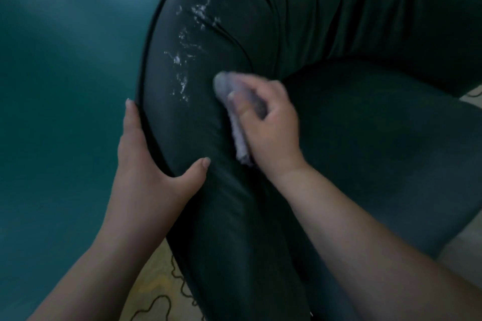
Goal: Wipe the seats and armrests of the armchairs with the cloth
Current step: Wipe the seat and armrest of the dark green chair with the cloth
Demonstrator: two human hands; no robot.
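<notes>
A dark green leather armchair fills the view; its left armrest [182, 125] runs from the bottom centre up to the top, and the seat cushion [378, 151] lies to the right. White foamy streaks [190, 34] mark the upper armrest. My right hand [271, 125] grips a bunched pale lilac cloth [234, 94] and presses it on the inner side of the armrest, just below the streaks. My left hand [146, 164] rests on the armrest's outer edge, fingers straight along the piping, thumb on top.
A teal wall or panel [65, 86] stands close on the left of the chair. Below the armrest shows a light patterned floor with a dark squiggly line [156, 300]. A pale floor strip [464, 247] appears at the right.
</notes>
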